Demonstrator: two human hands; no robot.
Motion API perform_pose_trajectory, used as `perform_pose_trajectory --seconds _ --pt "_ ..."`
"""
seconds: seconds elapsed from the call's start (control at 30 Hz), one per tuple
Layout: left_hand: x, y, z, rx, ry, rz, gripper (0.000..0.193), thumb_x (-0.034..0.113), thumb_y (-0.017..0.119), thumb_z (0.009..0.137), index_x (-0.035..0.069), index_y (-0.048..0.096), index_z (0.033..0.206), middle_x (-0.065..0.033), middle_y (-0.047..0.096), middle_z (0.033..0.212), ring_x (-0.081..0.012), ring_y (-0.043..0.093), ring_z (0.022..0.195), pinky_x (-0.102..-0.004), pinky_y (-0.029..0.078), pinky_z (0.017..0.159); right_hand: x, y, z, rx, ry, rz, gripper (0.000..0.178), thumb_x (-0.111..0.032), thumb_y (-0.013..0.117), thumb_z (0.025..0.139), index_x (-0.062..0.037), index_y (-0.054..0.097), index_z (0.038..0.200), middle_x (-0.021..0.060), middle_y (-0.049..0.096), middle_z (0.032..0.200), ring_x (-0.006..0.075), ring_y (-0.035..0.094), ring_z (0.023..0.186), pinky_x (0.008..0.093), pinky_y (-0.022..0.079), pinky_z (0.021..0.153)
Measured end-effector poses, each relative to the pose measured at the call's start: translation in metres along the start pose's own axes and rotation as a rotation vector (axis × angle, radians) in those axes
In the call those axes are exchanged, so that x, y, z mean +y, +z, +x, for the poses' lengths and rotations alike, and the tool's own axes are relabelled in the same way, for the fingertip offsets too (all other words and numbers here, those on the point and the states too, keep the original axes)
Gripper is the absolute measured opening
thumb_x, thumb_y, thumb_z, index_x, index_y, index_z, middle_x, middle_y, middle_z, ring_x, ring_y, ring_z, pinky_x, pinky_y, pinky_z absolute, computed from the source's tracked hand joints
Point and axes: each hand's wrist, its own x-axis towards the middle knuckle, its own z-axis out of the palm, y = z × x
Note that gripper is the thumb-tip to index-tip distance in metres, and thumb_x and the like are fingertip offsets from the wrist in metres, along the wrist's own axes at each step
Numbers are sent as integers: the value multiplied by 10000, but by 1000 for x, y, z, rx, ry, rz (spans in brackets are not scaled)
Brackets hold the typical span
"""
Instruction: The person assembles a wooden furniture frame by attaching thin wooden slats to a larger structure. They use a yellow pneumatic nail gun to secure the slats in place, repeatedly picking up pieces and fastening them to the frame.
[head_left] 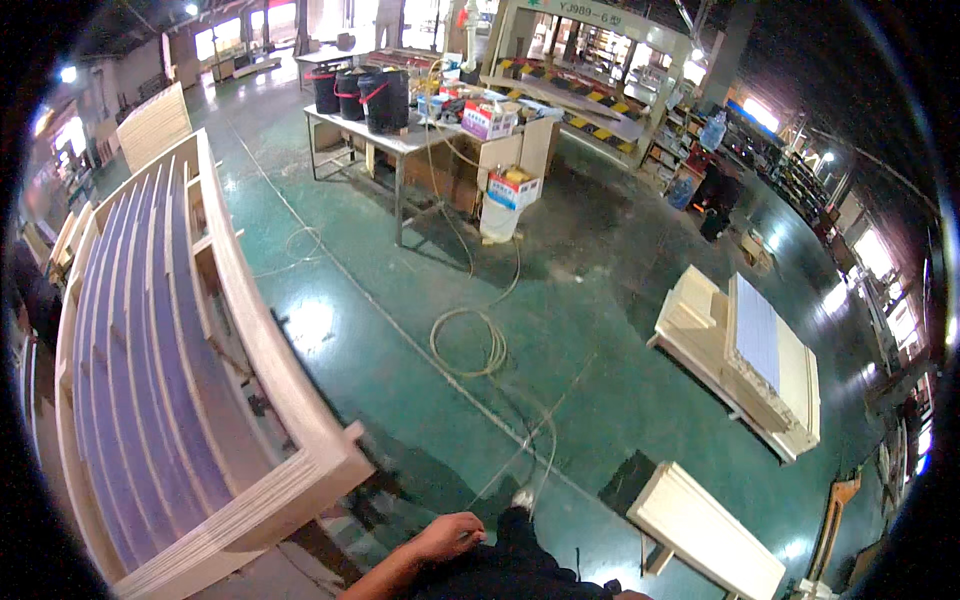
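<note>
Head view: right hand [447, 537], fingers hidden.

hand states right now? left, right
Left hand: loosely curled beside the wooden frame, seems to hold the thin hose end; grip not clear.
Right hand: not in view.

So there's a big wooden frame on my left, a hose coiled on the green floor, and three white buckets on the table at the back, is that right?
Almost. The buckets on the table are black, not white; the head view shows three of them, dark with red handles. The rest holds: the wooden frame is on your left, and the hose lies coiled on the green floor.
</note>
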Motion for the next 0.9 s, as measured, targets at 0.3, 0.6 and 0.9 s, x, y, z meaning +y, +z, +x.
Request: perform_pose_trajectory --seconds 0.3,0.6,0.9 --pt "-100 -83 205 214 -555 -97 408 181 685 914 58 596 1293 -157 674 1202 -304 658 1098 -395 520 957 -304 -267 196 21 -24 -296 510 -444 805 800 -3 717 1040 142 713 791 318 684 753 430 547 742" --pt "-266 -193 208 848 -986 -247 302 258 690 929 18 683 1112 -136 728 1002 -252 698 981 -397 540 875 -906 -387 -49 223 -830 -282 369 -360 666 924 3 665 989 104 706 725 219 685 622 401 542 627" --pt "-403 -524 265 870 -1110 -197 324 304 697 902 24 687 1066 -123 736 974 -259 701 908 -394 542 827 -1282 -361 -195 151 -1107 -435 690 -312 620 930 30 372 1476 286 591 1323 418 587 1210 462 461 1016"
